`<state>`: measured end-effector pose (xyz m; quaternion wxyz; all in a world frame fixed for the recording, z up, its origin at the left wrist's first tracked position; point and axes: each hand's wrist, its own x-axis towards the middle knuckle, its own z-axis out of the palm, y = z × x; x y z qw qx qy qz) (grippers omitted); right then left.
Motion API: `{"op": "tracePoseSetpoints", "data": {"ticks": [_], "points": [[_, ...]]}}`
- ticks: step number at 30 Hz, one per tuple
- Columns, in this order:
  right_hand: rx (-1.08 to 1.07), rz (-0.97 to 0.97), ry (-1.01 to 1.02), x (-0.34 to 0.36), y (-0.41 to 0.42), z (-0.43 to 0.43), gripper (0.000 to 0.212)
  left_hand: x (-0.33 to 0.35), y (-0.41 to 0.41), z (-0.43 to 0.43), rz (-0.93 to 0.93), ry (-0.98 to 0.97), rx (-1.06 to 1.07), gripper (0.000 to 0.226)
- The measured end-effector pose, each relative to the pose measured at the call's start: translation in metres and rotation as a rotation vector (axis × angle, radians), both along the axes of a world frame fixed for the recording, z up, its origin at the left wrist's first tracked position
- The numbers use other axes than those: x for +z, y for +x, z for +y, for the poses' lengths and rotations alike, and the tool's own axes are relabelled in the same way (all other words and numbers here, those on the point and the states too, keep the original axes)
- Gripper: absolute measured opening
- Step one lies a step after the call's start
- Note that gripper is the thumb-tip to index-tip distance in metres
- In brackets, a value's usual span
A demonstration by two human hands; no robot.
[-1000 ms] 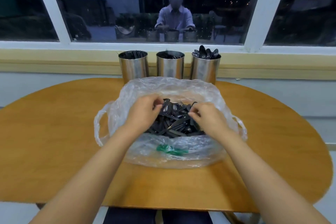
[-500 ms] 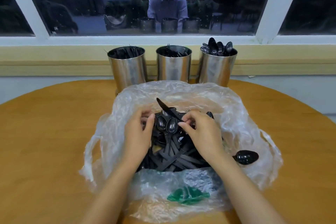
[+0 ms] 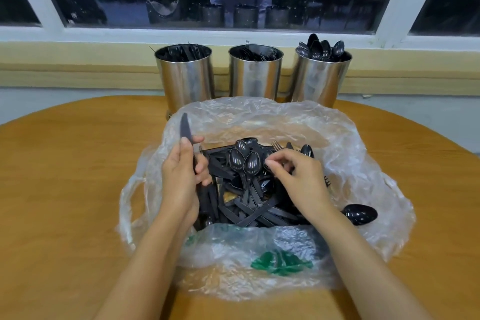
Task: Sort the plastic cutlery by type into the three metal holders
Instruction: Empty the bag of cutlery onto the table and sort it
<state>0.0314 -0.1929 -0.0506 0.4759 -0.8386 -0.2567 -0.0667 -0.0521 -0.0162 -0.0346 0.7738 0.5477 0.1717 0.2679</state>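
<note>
A clear plastic bag lies open on the table with a heap of black plastic cutlery inside. My left hand grips a black knife, blade pointing up at the bag's left rim. My right hand has its fingers curled over the heap and pinches at a piece near the spoons; which piece is hidden. Three metal holders stand behind the bag: the left holder with knives, the middle holder with forks, the right holder with spoons.
A loose black spoon lies at the bag's right side. The round wooden table extends to both sides. A window sill and dark window run behind the holders, reflecting a person. A green print marks the bag's front.
My left hand has lifted a knife out of the heap and moved it to the left rim. My right hand has stayed over the heap. The camera has moved closer.
</note>
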Motion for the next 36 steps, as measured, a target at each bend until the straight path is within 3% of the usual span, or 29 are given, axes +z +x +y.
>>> {"op": "tracePoseSetpoints", "data": {"ticks": [4,8,11,14,16,19,23,28,29,32,36], "points": [[-0.017,0.026,-0.042,-0.003,0.006,0.004,0.006,-0.003,0.004,0.000,0.133,-0.012,-0.132,0.026],[-0.024,0.044,-0.260,0.000,0.014,0.014,0.022,-0.003,0.001,-0.004,0.170,0.081,-0.234,0.027],[-0.029,0.105,-0.392,0.009,0.019,0.022,0.023,-0.001,0.000,-0.001,0.219,0.176,-0.257,0.028],[-0.034,0.167,-0.441,0.015,0.026,0.030,0.016,0.000,0.004,-0.004,0.230,0.121,-0.228,0.023],[-0.034,0.230,-0.325,0.017,0.030,0.031,0.009,-0.002,0.005,-0.007,0.200,0.105,-0.212,0.022],[-0.056,0.281,0.048,0.026,0.030,0.030,0.001,-0.004,0.003,-0.004,0.202,0.198,-0.145,0.023],[0.011,0.228,0.430,0.051,0.022,0.025,0.011,-0.004,0.002,-0.001,0.166,0.243,-0.096,0.026],[0.312,0.173,0.327,0.066,0.001,0.044,0.023,0.006,-0.003,-0.011,0.137,0.126,-0.402,0.070],[0.335,0.137,0.299,0.066,-0.001,0.048,0.024,0.008,-0.005,-0.013,0.145,0.149,-0.455,0.064],[0.372,0.111,0.250,0.062,-0.007,0.056,0.026,0.011,-0.006,-0.018,0.188,0.307,-0.495,0.015],[0.387,0.128,0.247,0.060,-0.017,0.061,0.014,0.009,-0.006,-0.022,0.224,0.280,-0.520,0.019]]}}
